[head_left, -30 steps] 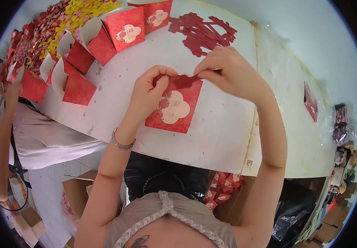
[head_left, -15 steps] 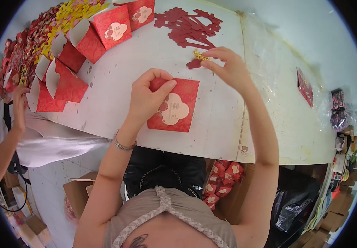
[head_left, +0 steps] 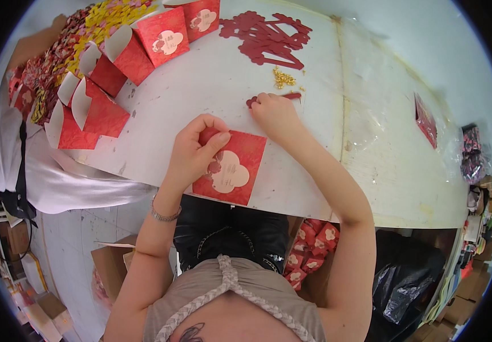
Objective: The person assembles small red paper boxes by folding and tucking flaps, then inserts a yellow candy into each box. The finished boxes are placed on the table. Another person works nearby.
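My left hand (head_left: pixel 201 147) pinches the upper left edge of a flat red carton (head_left: pixel 259 162) between thumb and fingers. The carton has a cream flower-shaped label and overlaps the table's near edge. Just beyond its top edge, my right hand (head_left: pixel 275 117) is closed around a dark red strip (head_left: pixel 293 96) with a scalloped end, which pokes out on both sides of the fingers. My right fingertips are hidden under the hand. A small heap of gold bead-like bits (head_left: pixel 284 78) lies on the table just past that hand.
A pile of dark red cut-out strips (head_left: pixel 268 37) lies at the back. Several open red cartons (head_left: pixel 134 57) stand in a row at left, beside heaped yellow and red wrapped pieces (head_left: pixel 106 23). Another person's arm (head_left: pixel 36 43) reaches there. Below is a box of filled red cartons (head_left: pixel 314 251).
My right hand has come nearer, away from the gold bits, and is now closed on the strip. My left hand has drawn the carton towards me. The other person's arm has reached farther out.
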A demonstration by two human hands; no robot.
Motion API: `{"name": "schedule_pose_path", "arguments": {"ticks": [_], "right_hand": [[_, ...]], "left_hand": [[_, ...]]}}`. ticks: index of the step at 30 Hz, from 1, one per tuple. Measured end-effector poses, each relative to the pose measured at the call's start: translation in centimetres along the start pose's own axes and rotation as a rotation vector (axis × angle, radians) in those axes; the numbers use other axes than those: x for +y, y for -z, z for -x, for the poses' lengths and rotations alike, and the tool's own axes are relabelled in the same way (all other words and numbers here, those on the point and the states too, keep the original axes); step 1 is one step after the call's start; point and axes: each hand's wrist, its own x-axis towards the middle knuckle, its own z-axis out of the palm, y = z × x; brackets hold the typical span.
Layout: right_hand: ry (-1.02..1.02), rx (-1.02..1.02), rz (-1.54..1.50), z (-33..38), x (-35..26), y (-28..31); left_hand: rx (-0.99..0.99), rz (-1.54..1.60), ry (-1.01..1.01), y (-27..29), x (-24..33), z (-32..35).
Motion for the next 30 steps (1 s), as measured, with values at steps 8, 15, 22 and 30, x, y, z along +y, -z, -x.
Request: {"name": "schedule_pose_path", "arguments": {"ticks": [8, 15, 22, 30], "right_hand": [[0.365, 0.743, -0.164, 4.4, -4.1, 7.2], [0.210, 0.518, -0.584, 5.1, -3.2, 6.0], [-0.519, 0.337, -0.413, 4.7, 6.8, -1.1], [-0.784, 0.325, -1.209, 4.8, -0.3, 6.9]], "left_hand": [[0.040, 0.041, -0.158, 0.4, -1.8, -1.0], [0.061, 0.036, -0.055, -0.2, -1.2, -0.2], [0.093, 0.046, 0.031, -1.0, 0.1, -0.2], [0.113, 0.023, -0.026, -0.8, -0.1, 0.4]]}}
